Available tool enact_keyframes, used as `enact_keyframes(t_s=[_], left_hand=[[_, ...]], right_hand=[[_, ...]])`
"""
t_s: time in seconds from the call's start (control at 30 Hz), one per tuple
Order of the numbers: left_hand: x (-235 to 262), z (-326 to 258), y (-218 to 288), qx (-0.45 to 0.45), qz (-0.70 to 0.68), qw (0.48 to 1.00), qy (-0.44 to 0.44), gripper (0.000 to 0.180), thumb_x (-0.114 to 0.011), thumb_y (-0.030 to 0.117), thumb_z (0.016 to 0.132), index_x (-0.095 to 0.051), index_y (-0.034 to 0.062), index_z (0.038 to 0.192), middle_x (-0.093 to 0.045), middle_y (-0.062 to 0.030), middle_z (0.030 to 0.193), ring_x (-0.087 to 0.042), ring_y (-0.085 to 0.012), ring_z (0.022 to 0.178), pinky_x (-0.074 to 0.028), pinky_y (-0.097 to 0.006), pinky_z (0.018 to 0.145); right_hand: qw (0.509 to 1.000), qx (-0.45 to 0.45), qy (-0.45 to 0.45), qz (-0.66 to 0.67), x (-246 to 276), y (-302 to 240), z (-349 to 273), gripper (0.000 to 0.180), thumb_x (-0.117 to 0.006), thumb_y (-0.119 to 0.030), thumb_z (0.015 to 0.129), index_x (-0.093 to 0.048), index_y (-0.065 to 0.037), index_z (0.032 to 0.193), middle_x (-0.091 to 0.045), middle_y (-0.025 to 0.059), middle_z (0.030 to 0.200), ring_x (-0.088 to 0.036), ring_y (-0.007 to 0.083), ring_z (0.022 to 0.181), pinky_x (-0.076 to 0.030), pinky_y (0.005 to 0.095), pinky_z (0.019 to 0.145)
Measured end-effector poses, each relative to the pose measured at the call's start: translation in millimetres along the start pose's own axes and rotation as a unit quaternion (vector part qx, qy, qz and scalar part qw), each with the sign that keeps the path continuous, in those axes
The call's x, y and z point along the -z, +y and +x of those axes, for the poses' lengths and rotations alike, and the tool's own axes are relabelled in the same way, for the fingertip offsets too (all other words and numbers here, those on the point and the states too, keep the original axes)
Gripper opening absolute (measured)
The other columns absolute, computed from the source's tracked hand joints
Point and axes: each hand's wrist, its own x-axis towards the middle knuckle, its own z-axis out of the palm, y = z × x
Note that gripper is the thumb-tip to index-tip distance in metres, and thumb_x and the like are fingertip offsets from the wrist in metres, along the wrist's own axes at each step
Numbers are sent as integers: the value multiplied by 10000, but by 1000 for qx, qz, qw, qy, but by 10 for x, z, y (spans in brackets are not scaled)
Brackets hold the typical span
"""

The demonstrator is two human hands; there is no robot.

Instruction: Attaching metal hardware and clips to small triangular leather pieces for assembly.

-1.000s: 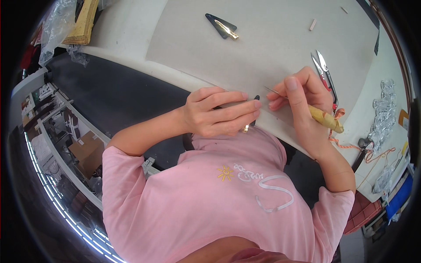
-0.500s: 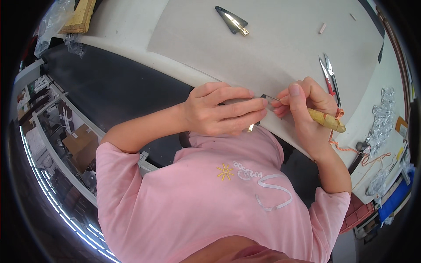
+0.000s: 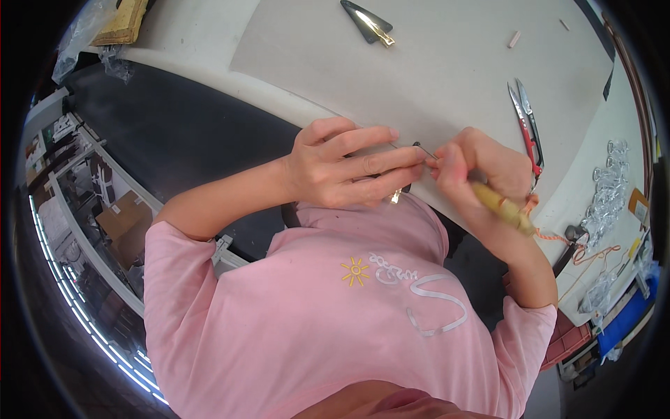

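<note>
My left hand (image 3: pixel 342 166) is closed round a small dark piece, mostly hidden under the fingers. Its gold metal end (image 3: pixel 396 197) peeks out below them, and a dark tip (image 3: pixel 417 145) shows by the fingertips. My right hand (image 3: pixel 481 167), slightly blurred, grips an awl-like tool by its yellow wrapped handle (image 3: pixel 504 208). Past the right fingertips, the tool's thin metal shaft (image 3: pixel 427 153) reaches the dark tip; whether it goes in I cannot tell. An orange cord (image 3: pixel 551 237) hangs from the handle's end. Farther off lies a dark triangular piece (image 3: pixel 359 22) with a gold clip-like strip (image 3: pixel 380 35).
Red-and-black handled snips (image 3: pixel 528 133) lie beyond my right hand on the grey sheet (image 3: pixel 447 77). Two small chalk-like sticks (image 3: pixel 514 39) are at the far right. Clear plastic packets (image 3: pixel 611 185) line the right edge. A yellowish block (image 3: pixel 124 21) sits far left.
My right hand has turned, and the yellow handle has swung down toward me. My left hand keeps its grip on the dark piece, its fingers slightly more spread. The whole view has shifted a little.
</note>
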Motion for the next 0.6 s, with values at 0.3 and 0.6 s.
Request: enact_keyframes(t_s=[0.3,0.6], left_hand=[[30,-10,3,-8,-9,1000,-5,199,-605,248,876,-764,250,996,-746,122,1068,-612,-111,986,-396,-258,827],[-27,-43,0,-15,10,1000,13,159,-642,256,858,-741,286,979,-741,153,1050,-607,-95,983,-388,-248,828]], right_hand=[[956,-182,34,229,1,-38,-18,265,-533,-111,1041,-542,-8,797,-670,116,839,-692,153,720,-572,269,619],[965,-164,13,206,-25,-35,-22,262,-530,-82,1033,-520,-3,783,-640,91,818,-691,152,719,-566,257,607]])
